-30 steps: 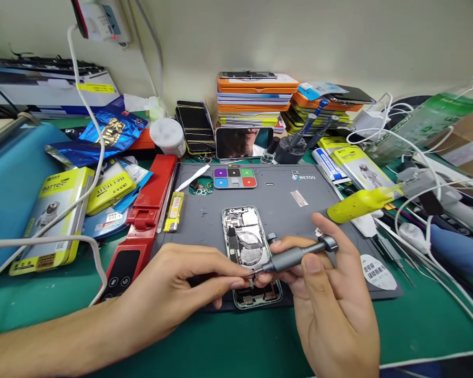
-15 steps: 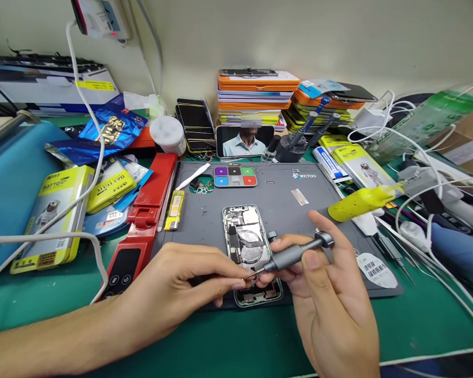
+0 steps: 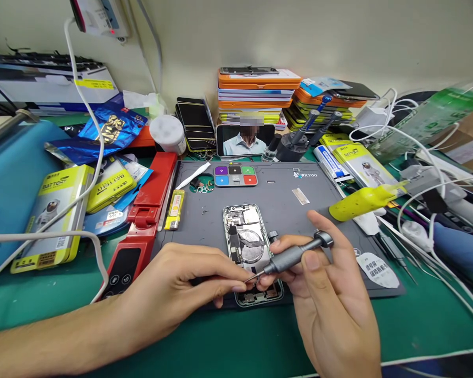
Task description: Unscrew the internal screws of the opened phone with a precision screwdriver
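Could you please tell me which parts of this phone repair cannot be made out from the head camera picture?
- Screwdriver tip, head view: hidden between the fingertips of the left hand and right hand; any screw there is too small to tell.
- Lower part of the opened phone, head view: covered by both hands.
- Small parts in the coloured tray: too small to identify.
- Cables: cut off by the right edge.

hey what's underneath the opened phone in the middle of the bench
The opened phone lies on a grey work mat, which rests on the green bench surface. Its lower part is covered by the left hand and right hand.
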### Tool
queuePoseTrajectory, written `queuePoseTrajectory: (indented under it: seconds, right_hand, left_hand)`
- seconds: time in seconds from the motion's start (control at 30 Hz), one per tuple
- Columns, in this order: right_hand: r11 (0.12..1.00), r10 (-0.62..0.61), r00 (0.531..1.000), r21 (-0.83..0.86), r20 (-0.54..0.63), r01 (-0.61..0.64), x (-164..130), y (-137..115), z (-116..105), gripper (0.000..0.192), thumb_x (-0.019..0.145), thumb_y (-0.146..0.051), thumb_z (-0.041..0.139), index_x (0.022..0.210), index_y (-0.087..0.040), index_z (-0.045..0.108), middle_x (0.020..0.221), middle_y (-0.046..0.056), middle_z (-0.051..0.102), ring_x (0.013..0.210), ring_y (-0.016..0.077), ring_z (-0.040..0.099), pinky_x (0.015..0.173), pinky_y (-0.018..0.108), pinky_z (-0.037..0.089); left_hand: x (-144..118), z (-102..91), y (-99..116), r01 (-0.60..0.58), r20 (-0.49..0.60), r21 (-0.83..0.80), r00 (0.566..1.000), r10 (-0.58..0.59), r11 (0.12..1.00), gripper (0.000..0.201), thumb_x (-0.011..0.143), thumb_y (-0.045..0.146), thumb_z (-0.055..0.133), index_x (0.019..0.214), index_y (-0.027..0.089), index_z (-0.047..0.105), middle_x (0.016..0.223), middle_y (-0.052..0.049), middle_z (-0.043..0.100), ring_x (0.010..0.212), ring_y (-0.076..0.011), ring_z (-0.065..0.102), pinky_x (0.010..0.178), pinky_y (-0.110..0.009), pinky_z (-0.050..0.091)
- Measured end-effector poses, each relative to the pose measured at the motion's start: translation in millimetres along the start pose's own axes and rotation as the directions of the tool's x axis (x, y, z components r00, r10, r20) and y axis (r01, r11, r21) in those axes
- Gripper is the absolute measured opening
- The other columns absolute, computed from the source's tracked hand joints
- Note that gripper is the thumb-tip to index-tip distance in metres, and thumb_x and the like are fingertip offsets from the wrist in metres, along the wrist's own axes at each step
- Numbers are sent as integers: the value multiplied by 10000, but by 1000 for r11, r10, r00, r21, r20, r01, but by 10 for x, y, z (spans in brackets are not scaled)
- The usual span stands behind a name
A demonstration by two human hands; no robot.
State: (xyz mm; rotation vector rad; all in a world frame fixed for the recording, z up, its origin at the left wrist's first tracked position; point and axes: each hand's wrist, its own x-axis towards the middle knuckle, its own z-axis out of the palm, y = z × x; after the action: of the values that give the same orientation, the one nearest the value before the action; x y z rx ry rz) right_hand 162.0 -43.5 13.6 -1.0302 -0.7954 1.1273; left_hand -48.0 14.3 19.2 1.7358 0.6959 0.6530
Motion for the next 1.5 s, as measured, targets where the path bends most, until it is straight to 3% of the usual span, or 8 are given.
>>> queuePoseTrajectory:
  seconds: [0.4, 0.67, 1.07, 1.5]
  right_hand:
    - [999, 5, 1000, 41, -26, -4, -5, -21, 21, 304, 1107, -325, 582, 1407, -363, 612, 983, 8, 814, 691, 122, 795, 670, 218, 694]
    - [999, -51, 997, -1, -50, 51, -15, -7, 38, 310, 1119, -291, 533, 1410, -363, 613, 997, 18, 813, 723, 135, 799, 685, 250, 708]
    - [1000, -7, 997, -13, -72, 6, -13, -18, 20, 329, 1093, -340, 605, 1421, -358, 605, 1007, 17, 804, 773, 131, 795, 703, 217, 691]
    - [1000, -1, 999, -6, -42, 0, 8, -22, 30, 309, 1113, -318, 563, 1417, -358, 604, 1002, 19, 814, 746, 135, 793, 693, 236, 695]
  left_hand:
    - [-20, -10, 11, -26, 1, 20, 1000, 26, 999, 183, 1059, 185, 724, 1187, 220, 851, 984, 10, 845, 720, -68, 737, 732, -93, 572]
    - [9, -4, 21, 12, -5, -13, 1000, -12, 1000, 220, 1057, 172, 725, 1207, 265, 855, 991, 42, 847, 743, -55, 739, 753, -78, 568]
    - [15, 4, -6, 43, 14, -78, 999, -42, 996, 240, 1056, 194, 729, 1249, 258, 854, 1058, -13, 863, 764, -104, 751, 733, -139, 612]
    - [-16, -2, -26, -18, 15, -50, 1000, 18, 999, 238, 1065, 183, 713, 1259, 239, 839, 1052, -15, 851, 764, -102, 746, 725, -138, 615]
